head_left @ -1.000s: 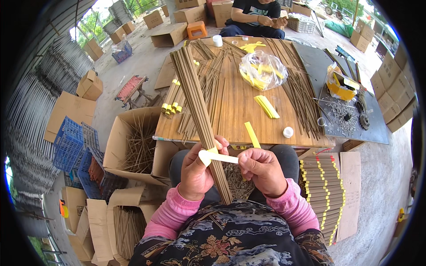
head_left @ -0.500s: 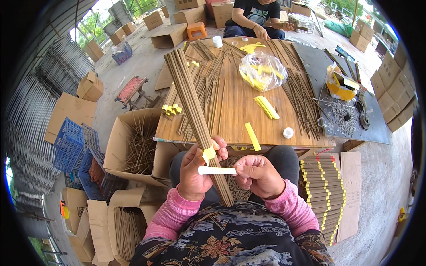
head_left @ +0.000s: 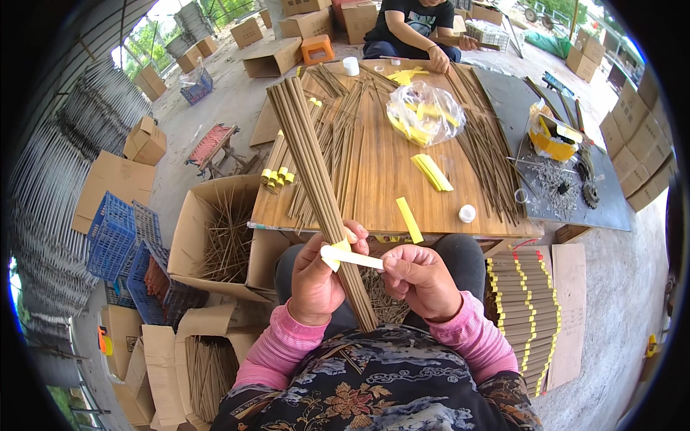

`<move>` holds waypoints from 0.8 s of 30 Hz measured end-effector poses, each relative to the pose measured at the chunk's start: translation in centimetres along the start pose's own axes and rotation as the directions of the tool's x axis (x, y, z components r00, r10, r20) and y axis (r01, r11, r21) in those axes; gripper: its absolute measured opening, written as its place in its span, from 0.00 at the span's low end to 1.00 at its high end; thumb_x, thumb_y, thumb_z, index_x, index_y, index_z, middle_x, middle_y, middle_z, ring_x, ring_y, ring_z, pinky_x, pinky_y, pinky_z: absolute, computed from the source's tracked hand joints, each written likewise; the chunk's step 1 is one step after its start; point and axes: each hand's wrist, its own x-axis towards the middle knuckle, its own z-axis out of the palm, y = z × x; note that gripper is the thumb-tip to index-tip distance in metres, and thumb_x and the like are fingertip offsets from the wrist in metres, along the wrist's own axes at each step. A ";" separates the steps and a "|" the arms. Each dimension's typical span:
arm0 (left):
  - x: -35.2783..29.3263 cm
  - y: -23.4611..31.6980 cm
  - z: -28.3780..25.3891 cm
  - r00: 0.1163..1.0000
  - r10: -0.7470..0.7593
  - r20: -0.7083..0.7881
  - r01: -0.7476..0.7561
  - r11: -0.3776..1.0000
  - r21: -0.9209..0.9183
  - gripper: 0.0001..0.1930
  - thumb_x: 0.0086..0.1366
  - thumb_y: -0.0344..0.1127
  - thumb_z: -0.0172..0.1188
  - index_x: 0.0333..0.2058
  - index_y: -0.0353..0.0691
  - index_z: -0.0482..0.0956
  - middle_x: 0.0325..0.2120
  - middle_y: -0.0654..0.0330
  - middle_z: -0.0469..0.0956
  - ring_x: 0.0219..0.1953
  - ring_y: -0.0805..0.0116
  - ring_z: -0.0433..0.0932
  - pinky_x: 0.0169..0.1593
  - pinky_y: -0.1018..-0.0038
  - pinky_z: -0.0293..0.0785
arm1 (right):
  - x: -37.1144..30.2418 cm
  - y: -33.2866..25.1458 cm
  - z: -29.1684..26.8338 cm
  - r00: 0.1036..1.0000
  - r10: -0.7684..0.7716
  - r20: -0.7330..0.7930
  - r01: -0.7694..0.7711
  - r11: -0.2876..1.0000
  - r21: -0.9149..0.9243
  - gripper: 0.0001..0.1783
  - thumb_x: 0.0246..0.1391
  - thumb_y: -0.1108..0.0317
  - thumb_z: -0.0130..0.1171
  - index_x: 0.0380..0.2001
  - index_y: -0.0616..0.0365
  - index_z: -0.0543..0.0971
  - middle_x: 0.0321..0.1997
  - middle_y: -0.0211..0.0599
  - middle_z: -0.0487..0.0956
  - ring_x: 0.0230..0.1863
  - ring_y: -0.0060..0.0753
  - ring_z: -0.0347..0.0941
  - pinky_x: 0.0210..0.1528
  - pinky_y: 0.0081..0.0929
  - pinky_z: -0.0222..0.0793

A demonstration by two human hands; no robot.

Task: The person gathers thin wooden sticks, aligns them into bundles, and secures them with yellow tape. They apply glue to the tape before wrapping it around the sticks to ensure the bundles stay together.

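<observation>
My left hand [head_left: 317, 280] is closed round a bundle of thin brown sticks [head_left: 307, 158], which slants from the table's left side down toward my lap. A yellow paper strip [head_left: 357, 259] wraps the bundle by my left thumb, its pale underside showing on the loose end. Thumb and fingers of my right hand [head_left: 422, 279] pinch that loose end, stretched out to the right of the bundle. Just beyond, another yellow strip [head_left: 410, 220] lies near the front edge of the wooden table [head_left: 381, 208]. A stack of yellow strips [head_left: 432, 173] rests farther back.
Loose sticks [head_left: 489, 161] cover parts of the table, around a clear bag of yellow strips [head_left: 425, 113]. A white-lidded pot [head_left: 467, 213] stands front right. Banded bundles [head_left: 525, 316] lie low at right; an open carton [head_left: 215, 241] holds sticks at left. A co-worker's hand [head_left: 438, 59] is across the table.
The strip's loose end has risen against the bundle and now slopes down to my right hand, which has shifted slightly. Across the table, the co-worker's hand has moved right.
</observation>
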 end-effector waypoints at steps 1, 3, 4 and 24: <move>0.0 0.0 0.0 1.000 0.001 0.007 -0.001 1.000 0.020 0.16 0.62 0.41 0.49 0.40 0.32 0.70 0.41 0.51 0.67 0.39 0.69 0.69 0.45 0.74 0.65 | 0.0 0.1 0.0 1.000 0.004 -0.002 -0.004 1.000 -0.006 0.07 0.53 0.69 0.53 0.26 0.61 0.74 0.18 0.25 0.68 0.16 0.14 0.55 0.18 0.14 0.51; 0.2 -0.1 -0.3 1.000 -0.009 0.007 0.009 1.000 0.011 0.16 0.63 0.41 0.48 0.40 0.33 0.70 0.40 0.51 0.67 0.38 0.69 0.69 0.44 0.74 0.65 | -0.1 0.2 0.1 1.000 0.013 -0.006 -0.013 1.000 -0.017 0.07 0.53 0.69 0.53 0.26 0.61 0.74 0.18 0.26 0.69 0.16 0.14 0.56 0.18 0.13 0.51; 0.2 -0.2 -0.4 1.000 -0.013 0.007 0.013 1.000 0.005 0.16 0.63 0.42 0.48 0.40 0.33 0.70 0.40 0.51 0.67 0.38 0.69 0.69 0.44 0.74 0.65 | -0.1 0.2 0.1 1.000 0.023 0.020 -0.022 0.999 -0.023 0.07 0.53 0.69 0.53 0.26 0.62 0.74 0.18 0.26 0.69 0.16 0.14 0.57 0.19 0.13 0.51; 0.7 0.1 -0.7 1.000 0.012 -0.002 -0.012 0.999 -0.040 0.17 0.63 0.42 0.47 0.40 0.31 0.70 0.39 0.52 0.66 0.37 0.68 0.68 0.44 0.71 0.64 | 0.2 0.7 -0.8 0.974 0.194 0.119 -0.204 0.976 0.078 0.07 0.52 0.70 0.54 0.27 0.63 0.74 0.17 0.26 0.69 0.15 0.15 0.57 0.18 0.13 0.52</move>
